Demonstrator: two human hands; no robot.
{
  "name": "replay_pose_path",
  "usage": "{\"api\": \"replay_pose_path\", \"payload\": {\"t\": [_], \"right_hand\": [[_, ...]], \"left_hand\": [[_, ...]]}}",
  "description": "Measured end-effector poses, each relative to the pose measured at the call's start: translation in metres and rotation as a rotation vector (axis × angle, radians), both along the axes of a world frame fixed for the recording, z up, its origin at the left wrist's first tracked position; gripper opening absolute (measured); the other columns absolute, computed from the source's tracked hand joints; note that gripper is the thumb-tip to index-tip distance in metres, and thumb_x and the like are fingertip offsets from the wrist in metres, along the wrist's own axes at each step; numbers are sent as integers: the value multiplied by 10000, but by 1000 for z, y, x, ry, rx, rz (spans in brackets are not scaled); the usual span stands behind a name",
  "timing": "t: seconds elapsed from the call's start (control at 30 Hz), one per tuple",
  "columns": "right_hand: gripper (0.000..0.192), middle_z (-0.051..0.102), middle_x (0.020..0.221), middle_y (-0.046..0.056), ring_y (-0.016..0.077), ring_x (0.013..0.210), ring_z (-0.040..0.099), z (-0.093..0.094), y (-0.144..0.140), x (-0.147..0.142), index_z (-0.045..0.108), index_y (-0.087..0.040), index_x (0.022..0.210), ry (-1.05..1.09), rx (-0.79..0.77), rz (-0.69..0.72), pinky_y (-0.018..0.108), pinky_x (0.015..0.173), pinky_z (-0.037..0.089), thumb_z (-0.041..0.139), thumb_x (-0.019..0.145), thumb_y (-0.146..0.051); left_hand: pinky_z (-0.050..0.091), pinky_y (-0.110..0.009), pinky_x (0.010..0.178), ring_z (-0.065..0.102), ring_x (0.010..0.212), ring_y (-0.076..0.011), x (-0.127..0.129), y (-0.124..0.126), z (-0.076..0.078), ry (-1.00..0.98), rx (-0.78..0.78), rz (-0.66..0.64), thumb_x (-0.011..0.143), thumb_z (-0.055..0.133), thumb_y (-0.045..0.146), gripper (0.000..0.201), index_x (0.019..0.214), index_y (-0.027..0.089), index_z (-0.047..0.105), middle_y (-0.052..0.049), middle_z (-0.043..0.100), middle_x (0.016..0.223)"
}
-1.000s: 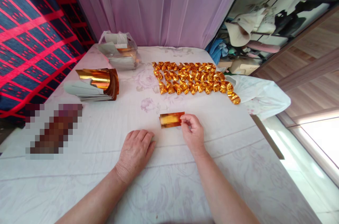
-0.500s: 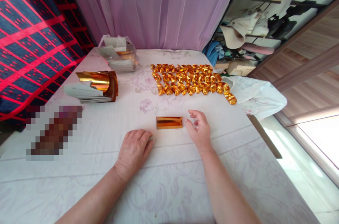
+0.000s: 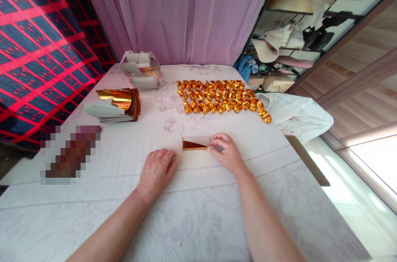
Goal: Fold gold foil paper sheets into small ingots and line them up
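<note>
I log the white-covered table (image 3: 186,220) filling the lower frame, my left hand (image 3: 156,172) flat at centre, fingers together, my right hand (image 3: 226,153) pinching the gold foil strip (image 3: 194,143) mid-frame, clear bag (image 3: 141,70) of foil sheets upper left.

White-sheeted bed (image 3: 198,212) bears folded gold pieces (image 3: 221,96), foil stack (image 3: 116,105).

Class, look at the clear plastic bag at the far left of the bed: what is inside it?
Inside the clear plastic bag sit stacked sheets, pale with some gold showing. The crumpled plastic hides how many there are and what lies beneath them.
</note>
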State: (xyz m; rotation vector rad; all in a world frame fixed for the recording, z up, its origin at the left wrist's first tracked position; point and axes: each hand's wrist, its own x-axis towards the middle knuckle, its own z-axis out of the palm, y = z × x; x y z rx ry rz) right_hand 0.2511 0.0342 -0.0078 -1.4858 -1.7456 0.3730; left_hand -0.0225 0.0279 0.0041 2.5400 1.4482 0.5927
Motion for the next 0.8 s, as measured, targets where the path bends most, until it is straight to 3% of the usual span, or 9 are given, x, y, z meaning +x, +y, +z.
{"api": "replay_pose_path", "payload": {"t": [0.1, 0.23, 0.43, 0.6, 0.8], "right_hand": [[24, 667, 1009, 60, 233, 979, 635, 5, -2, -3, 681, -251, 770, 53, 26, 17, 419, 907, 500, 667, 761, -269], [36, 674, 1059, 66, 234, 1032, 626, 16, -7, -8, 653, -243, 788, 171, 27, 70, 420, 953, 480, 631, 778, -270], [116, 709, 985, 52, 213, 954, 655, 29, -13, -15, 659, -221, 847, 360, -126, 118, 357, 888, 504, 614, 786, -309], [178, 679, 737, 9, 172, 700, 639, 32, -15, -19, 627, -204, 809, 510, -278, 89, 288, 666, 513, 623, 770, -378], [210, 700, 740, 15, 166, 669, 647, 25, -12, -24, 610, -209, 803, 603, -335, 95, 285, 647, 525, 622, 779, -418]], "left_hand": [[526, -428, 804, 653, 878, -247, -2, 1, -1, -39, 21, 10, 938, 505, 303, 248, 1119, 184, 626, -84, 675, 971], [534, -413, 904, 624, 1057, -250, -5, 1, -1, -222, 69, -6, 950, 509, 365, 388, 1291, 185, 547, -133, 605, 1189], [454, -478, 1036, 504, 1280, -297, -6, -2, 0, -291, 70, -45, 949, 516, 414, 477, 1395, 256, 450, -141, 472, 1428], [435, -477, 1038, 513, 1268, -290, -6, -3, 6, -282, 78, -119, 965, 492, 405, 529, 1452, 253, 355, -143, 527, 1389], [462, -451, 989, 582, 1178, -267, -6, -4, 7, -311, 55, -161, 971, 478, 393, 614, 1515, 250, 232, -129, 610, 1296]]}}
